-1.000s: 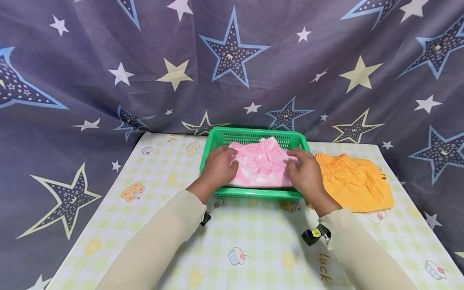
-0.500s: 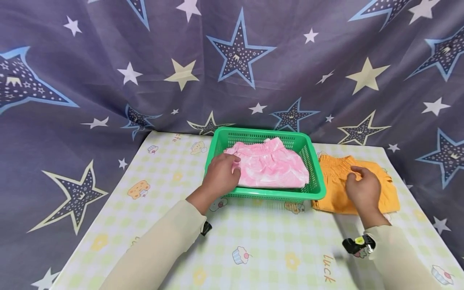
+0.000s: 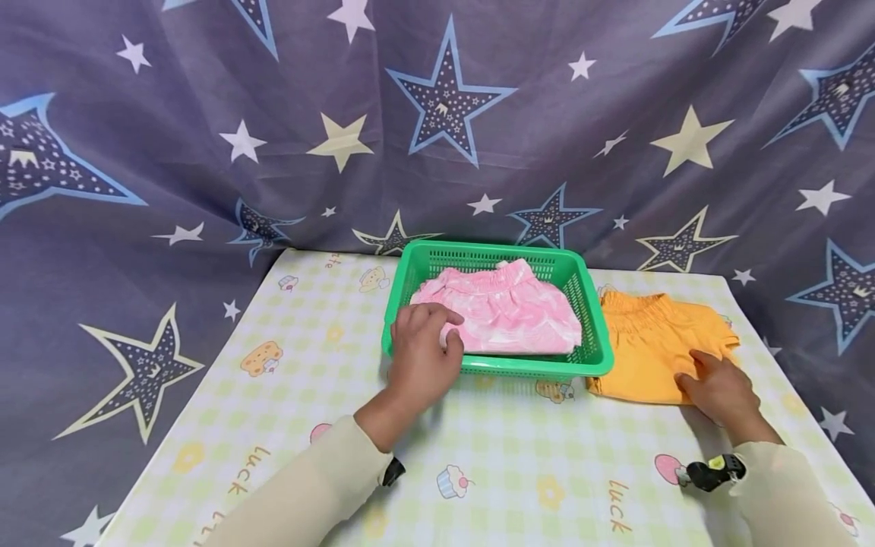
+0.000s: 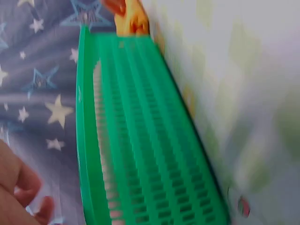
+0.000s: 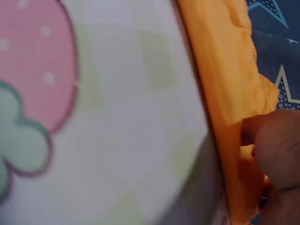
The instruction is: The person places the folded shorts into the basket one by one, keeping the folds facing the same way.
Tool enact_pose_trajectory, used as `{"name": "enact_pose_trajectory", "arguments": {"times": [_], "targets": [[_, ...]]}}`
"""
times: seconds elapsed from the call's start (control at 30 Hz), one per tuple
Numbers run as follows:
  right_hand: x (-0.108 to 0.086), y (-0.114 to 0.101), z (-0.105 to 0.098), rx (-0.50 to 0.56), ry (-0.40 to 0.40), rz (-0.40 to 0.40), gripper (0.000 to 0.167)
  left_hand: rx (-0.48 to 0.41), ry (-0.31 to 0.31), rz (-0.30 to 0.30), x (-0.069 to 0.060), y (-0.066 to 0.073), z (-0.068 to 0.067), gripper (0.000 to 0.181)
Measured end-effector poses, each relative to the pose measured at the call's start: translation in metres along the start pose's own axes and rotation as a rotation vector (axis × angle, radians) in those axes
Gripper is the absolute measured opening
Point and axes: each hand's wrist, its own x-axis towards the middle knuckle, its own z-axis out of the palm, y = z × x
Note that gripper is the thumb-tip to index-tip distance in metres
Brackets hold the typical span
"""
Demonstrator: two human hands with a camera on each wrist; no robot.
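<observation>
Folded pink-and-white shorts (image 3: 506,315) with a gathered waistband lie inside a green plastic basket (image 3: 529,367). My left hand (image 3: 425,353) hovers at the basket's front left corner, fingers loosely bent and nothing held. The left wrist view has that hand (image 4: 18,190) apart from the slotted basket wall (image 4: 140,126). To the right of the basket, folded orange shorts (image 3: 645,349) lie flat on the table. My right hand (image 3: 723,391) touches their front right part with thumb and fingers. In the right wrist view, a finger rests on the orange cloth (image 5: 218,79); the other fingers are partly hidden.
A green-and-white checked tablecloth (image 3: 509,441) with printed cupcakes covers the table. Close behind the basket hangs a dark curtain (image 3: 287,91) patterned with stars. The basket's right rim stands right beside the orange shorts.
My right hand has left the basket, crossed over the orange shorts and come down at their front right. My left hand has drawn slightly back toward me. The pink shorts stay in the basket.
</observation>
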Motion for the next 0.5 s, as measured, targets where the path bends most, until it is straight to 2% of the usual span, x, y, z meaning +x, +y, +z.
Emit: {"name": "enact_pose_trajectory", "arguments": {"times": [0.07, 0.13, 0.23, 0.33, 0.5], "targets": [[0.001, 0.003, -0.003, 0.006, -0.019, -0.038, 0.075, -0.023, 0.038, 0.061, -0.008, 0.005, 0.003, 0.012], [0.001, 0.005, -0.005, 0.009, -0.037, -0.072, 0.076, -0.046, 0.046, 0.113, -0.015, 0.009, 0.006, 0.012], [0.001, 0.007, -0.008, 0.021, -0.067, -0.098, 0.078, -0.089, -0.003, 0.143, -0.027, 0.013, 0.010, 0.014], [0.001, 0.011, -0.008, 0.020, -0.073, -0.106, 0.078, -0.124, -0.116, 0.130, -0.038, 0.016, 0.012, 0.016], [-0.001, 0.016, -0.010, 0.015, -0.096, -0.117, 0.078, -0.147, -0.366, 0.048, -0.050, 0.023, 0.012, 0.016]]}}
